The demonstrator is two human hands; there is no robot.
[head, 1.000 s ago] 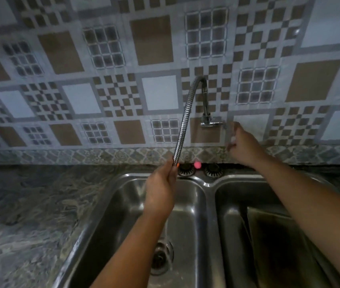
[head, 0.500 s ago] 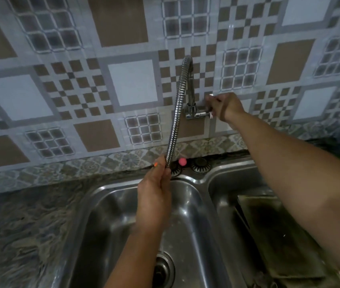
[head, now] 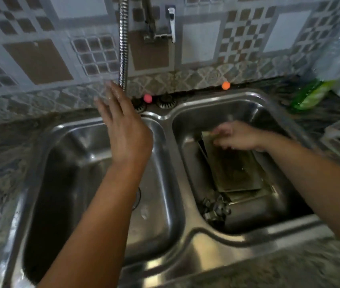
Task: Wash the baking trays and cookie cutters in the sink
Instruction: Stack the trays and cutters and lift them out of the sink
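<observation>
Your left hand [head: 123,129] flat, holding nothing, under hose [head: 123,44] testing flow; right hand [head: 237,137] grips tray [head: 235,171] edge, ready to lift.

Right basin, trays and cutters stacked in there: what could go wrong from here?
1. The right hand reaches the far edge of the tilted baking trays; wet metal could slip and drop onto the cookie cutters.
2. The flexible faucet hose hangs over the left basin, by the open left hand; unheld, it may spray away from the trays.
</observation>
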